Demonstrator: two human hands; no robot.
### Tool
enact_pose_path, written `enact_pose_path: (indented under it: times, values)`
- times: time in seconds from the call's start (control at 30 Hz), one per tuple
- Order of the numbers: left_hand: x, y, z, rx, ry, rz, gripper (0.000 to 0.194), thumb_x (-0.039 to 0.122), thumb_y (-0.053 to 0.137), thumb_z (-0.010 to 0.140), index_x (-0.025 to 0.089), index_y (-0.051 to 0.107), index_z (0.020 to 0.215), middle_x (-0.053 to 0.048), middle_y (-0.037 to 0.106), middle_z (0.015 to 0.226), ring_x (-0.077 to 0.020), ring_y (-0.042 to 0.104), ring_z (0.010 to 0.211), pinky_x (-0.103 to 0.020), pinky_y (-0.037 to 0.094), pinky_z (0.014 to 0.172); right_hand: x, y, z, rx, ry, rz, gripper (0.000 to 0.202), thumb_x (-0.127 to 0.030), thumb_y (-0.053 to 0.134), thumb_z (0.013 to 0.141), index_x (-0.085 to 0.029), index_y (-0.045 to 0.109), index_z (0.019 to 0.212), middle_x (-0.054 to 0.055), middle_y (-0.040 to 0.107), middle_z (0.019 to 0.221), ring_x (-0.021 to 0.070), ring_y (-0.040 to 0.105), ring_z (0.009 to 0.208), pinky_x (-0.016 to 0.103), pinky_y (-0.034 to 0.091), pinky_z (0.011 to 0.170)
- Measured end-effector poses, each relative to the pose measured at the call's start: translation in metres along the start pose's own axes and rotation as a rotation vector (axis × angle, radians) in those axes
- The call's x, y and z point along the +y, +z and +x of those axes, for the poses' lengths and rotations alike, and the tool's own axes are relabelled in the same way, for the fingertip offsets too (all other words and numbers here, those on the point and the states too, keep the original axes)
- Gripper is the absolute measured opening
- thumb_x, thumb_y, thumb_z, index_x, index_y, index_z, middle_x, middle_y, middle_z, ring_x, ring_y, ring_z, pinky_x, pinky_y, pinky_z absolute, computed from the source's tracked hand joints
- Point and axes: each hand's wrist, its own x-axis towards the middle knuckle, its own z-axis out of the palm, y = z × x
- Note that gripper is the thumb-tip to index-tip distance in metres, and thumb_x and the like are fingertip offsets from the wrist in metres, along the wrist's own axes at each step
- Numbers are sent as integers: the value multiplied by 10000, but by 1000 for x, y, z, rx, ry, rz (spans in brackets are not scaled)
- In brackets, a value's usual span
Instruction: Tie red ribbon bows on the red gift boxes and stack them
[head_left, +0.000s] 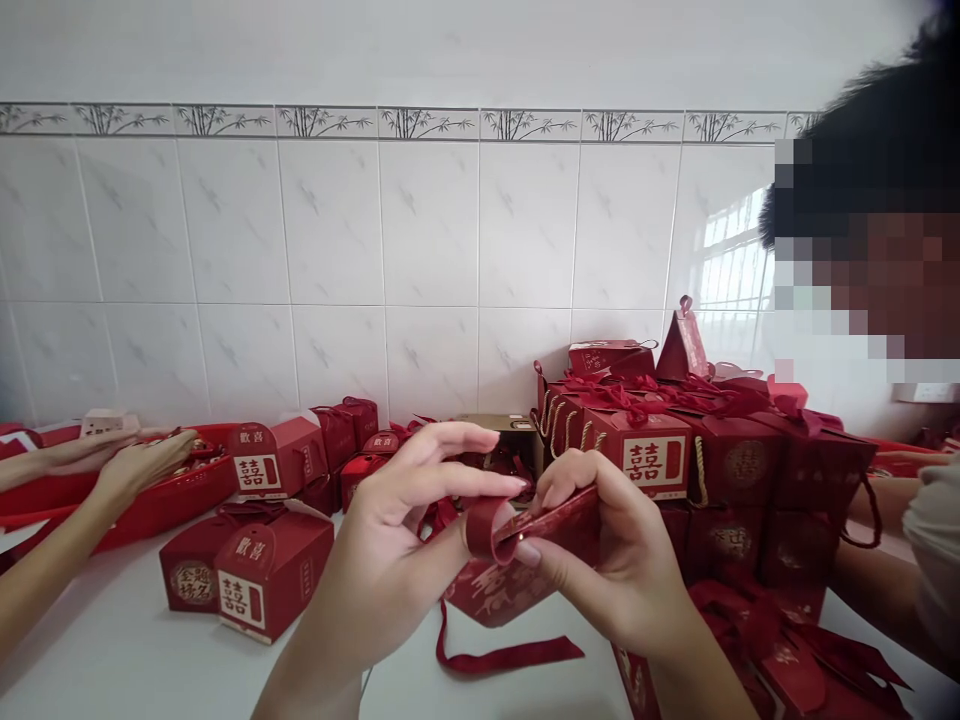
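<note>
Between my hands, near the middle, is a dark red gift box with gold print, raised over the white table. A wide red loop stands out from its top edge. My left hand has its thumb at this loop and its fingertips bent over it, pinching it. My right hand is closed on the box's folded upper edge, thumb in front and fingers behind. A loose dark red ribbon trails beneath the box onto the table. My hands hide part of the box.
Finished-looking red boxes are stacked high at right, others stand at left. Beyond these is a red tray, where another person's hands reach in. A co-worker's arm is at right. A tiled wall closes the back.
</note>
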Motion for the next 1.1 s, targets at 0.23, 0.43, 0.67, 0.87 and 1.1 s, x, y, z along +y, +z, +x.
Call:
enact_pose_path:
  times: [0.23,0.43,0.67,0.87,1.1]
  values:
    - [4,4,3,-114,-121,-41,124,180,622,822,220,727,873,-20,690,779,-126,644,703,-184,535,621,-1,-2,1,-6,-15,8,245,-185,712,751,-229,496,859,-17,528,776,120,494,689,237,402,587]
    - [7,4,3,-116,-154,-37,103,211,621,827,229,720,852,-12,676,755,-113,615,630,-175,506,550,-2,-1,1,-7,-25,-15,244,-196,707,754,-229,491,862,-8,532,776,131,504,690,245,413,586]
    - [9,6,1,-71,-178,-64,93,222,640,807,224,728,837,-12,679,687,-115,618,570,-171,504,502,-3,-3,2,-8,-36,-24,235,-189,704,757,-228,492,852,-5,544,781,134,523,702,250,425,600]
    - [8,8,2,19,-175,-21,88,238,669,785,231,752,814,-1,645,608,-109,611,545,-159,504,483,-3,-4,3,10,-59,-56,222,-187,698,759,-221,498,849,1,550,775,136,527,692,249,432,584]
    - [9,7,2,45,-168,-35,83,242,684,772,233,755,815,-8,673,622,-121,624,547,-175,521,486,-2,-5,3,14,-78,-61,225,-174,701,753,-226,501,843,-2,557,779,139,536,703,252,440,595]
